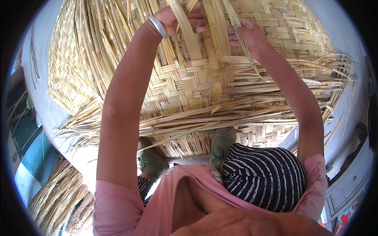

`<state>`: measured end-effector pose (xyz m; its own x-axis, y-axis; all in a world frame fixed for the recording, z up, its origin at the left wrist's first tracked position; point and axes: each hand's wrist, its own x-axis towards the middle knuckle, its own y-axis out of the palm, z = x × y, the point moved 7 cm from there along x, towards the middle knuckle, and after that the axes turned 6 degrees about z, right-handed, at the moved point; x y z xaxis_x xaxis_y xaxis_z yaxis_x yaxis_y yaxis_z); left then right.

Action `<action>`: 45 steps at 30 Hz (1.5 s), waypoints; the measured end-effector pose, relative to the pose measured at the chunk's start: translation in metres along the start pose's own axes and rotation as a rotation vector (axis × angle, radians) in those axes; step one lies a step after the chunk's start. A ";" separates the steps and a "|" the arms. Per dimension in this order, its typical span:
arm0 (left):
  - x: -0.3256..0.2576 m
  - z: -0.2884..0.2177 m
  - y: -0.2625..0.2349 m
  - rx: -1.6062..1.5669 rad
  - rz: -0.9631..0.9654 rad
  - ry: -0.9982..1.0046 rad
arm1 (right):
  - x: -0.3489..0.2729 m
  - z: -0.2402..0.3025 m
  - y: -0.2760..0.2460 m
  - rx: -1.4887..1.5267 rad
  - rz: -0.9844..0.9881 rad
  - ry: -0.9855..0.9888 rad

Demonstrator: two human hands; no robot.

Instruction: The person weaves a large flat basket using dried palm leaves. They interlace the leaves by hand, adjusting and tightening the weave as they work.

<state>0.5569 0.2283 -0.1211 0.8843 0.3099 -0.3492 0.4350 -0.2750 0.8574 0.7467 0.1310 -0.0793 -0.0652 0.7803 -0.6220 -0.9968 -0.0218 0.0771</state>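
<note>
On the ground before the seated person lies a wide, pale straw-coloured woven bamboo mat [189,78], its near edge ending in loose unwoven strips. It looks light, stiff and springy, best taken by single strips. The left hand [177,19], wearing a silver bangle [158,26], is closed around one flat bamboo strip [187,23]; the right hand [248,33] pinches a neighbouring strip.

Pale concrete floor [43,98] – woven bamboo mat [189,90] on it – loose strips [59,196] beside
</note>
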 end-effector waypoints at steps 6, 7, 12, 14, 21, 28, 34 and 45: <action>0.021 0.011 0.022 0.238 0.076 -0.137 | -0.001 -0.001 -0.001 -0.014 0.011 0.020; 0.019 0.011 0.018 0.315 -0.011 -0.076 | 0.002 -0.001 -0.001 -0.042 0.026 0.045; 0.015 0.011 0.007 0.109 -0.155 0.001 | 0.007 0.004 0.013 -0.286 0.381 0.131; 0.013 0.008 -0.002 0.116 -0.169 0.028 | 0.011 0.000 0.011 -0.369 0.498 0.146; -0.041 -0.002 -0.022 0.081 -0.409 0.387 | 0.012 0.002 0.003 -0.389 0.625 0.150; -0.095 0.043 -0.016 0.019 -0.595 0.544 | 0.040 0.002 -0.023 -0.872 0.478 0.207; -0.126 0.084 -0.031 -0.110 -0.869 0.650 | 0.047 0.020 -0.031 -1.211 0.439 0.149; -0.135 0.093 -0.043 0.018 -0.853 0.361 | 0.060 0.007 -0.017 -1.551 0.403 -0.506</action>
<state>0.4343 0.1134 -0.1459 0.1589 0.6777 -0.7180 0.9195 0.1634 0.3577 0.7604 0.1822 -0.1124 -0.5969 0.6739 -0.4353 -0.0425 -0.5684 -0.8217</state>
